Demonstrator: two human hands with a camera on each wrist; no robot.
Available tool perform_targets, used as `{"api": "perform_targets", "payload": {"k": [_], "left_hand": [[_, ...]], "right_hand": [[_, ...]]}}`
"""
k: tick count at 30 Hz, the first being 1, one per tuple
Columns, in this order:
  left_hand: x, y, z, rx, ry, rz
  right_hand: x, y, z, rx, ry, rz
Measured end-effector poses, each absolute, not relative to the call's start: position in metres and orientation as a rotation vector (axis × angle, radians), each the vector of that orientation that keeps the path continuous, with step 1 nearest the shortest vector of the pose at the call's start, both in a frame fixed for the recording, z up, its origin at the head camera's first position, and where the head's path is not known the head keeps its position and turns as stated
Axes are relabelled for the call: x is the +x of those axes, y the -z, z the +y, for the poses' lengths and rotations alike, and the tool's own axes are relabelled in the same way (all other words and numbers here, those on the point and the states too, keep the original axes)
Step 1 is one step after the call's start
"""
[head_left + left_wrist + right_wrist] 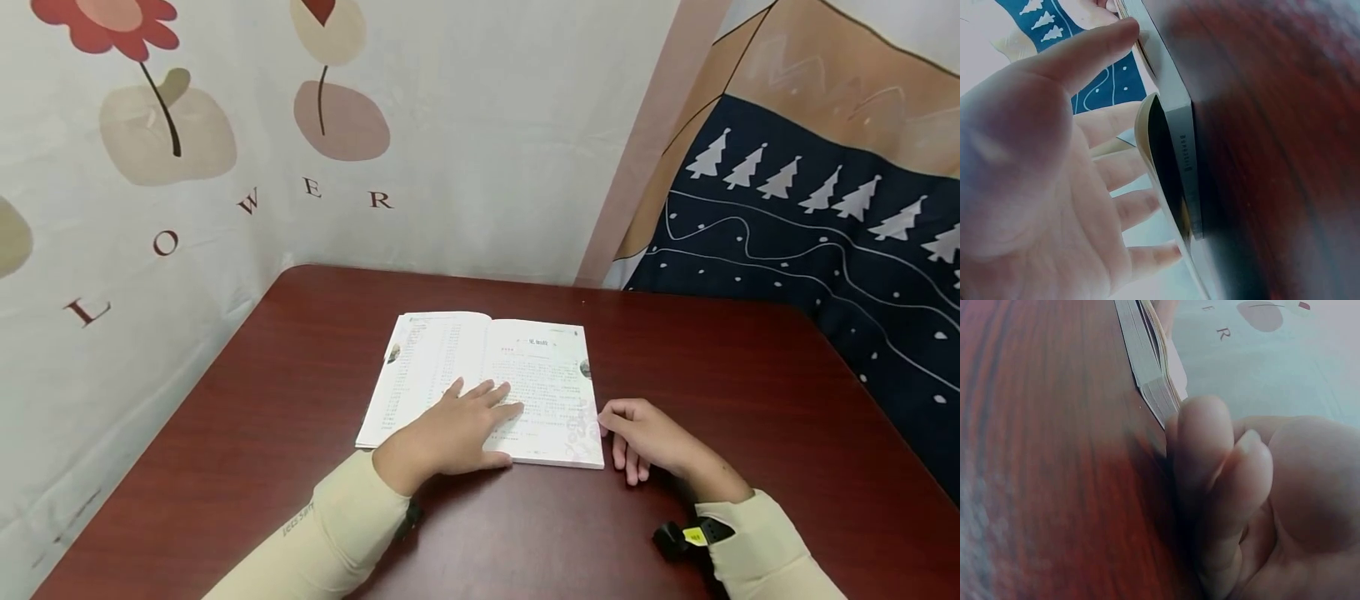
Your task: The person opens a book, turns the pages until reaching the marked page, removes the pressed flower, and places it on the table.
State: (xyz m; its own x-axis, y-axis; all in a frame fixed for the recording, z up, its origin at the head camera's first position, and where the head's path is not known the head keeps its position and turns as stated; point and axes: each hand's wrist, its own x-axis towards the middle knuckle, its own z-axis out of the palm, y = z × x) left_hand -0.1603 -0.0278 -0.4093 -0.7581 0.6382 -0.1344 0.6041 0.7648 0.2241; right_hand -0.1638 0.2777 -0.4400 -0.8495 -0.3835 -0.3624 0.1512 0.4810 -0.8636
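An open book with printed text lies on the dark red-brown table. My left hand rests across its lower middle, fingers spread and straight over the pages, thumb at the bottom edge. From the left wrist view, the palm of the left hand faces the book's lower edge, where the left-side pages bow up from the thick block. Just off the book's right edge, my right hand rests on its side, fingers loosely curled. In the right wrist view, its curled fingers partly hide the book's corner.
The table extends around the book on all sides. Behind it hang a pale cloth with flowers and letters and a dark blue cloth with white trees. A black wrist device sits at the right cuff.
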Motion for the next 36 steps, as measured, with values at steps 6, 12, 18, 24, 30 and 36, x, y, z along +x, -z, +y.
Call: {"api": "perform_targets", "payload": {"k": [6, 12, 18, 24, 30, 36], "left_hand": [[-0.1596, 0.4077, -0.027, 0.97, -0.234, 2.751], [-0.1595, 0.4073, -0.0271, 0.987, -0.238, 2.754], [-0.1595, 0.4069, -0.0269, 0.981, -0.251, 2.744], [-0.1589, 0.4074, -0.0271, 0.978, -0.252, 2.739], [-0.1579, 0.408, -0.0271, 0.976, -0.255, 2.733], [-0.1583, 0.4085, -0.0255, 0.988, -0.267, 2.738]], "right_hand": [[-0.1643, 0.44, 0.2789, -0.199, 1.363, 2.209], [-0.1651, 0.44, 0.2793, -0.197, 1.37, 2.205], [-0.1649, 0.4406, 0.2796, -0.206, 1.38, 2.198], [-0.1645, 0.4416, 0.2796, -0.212, 1.4, 2.175], [-0.1647, 0.4423, 0.2801, -0.222, 1.407, 2.16], [-0.1642, 0.4433, 0.2807, -0.225, 1.409, 2.162]]}}
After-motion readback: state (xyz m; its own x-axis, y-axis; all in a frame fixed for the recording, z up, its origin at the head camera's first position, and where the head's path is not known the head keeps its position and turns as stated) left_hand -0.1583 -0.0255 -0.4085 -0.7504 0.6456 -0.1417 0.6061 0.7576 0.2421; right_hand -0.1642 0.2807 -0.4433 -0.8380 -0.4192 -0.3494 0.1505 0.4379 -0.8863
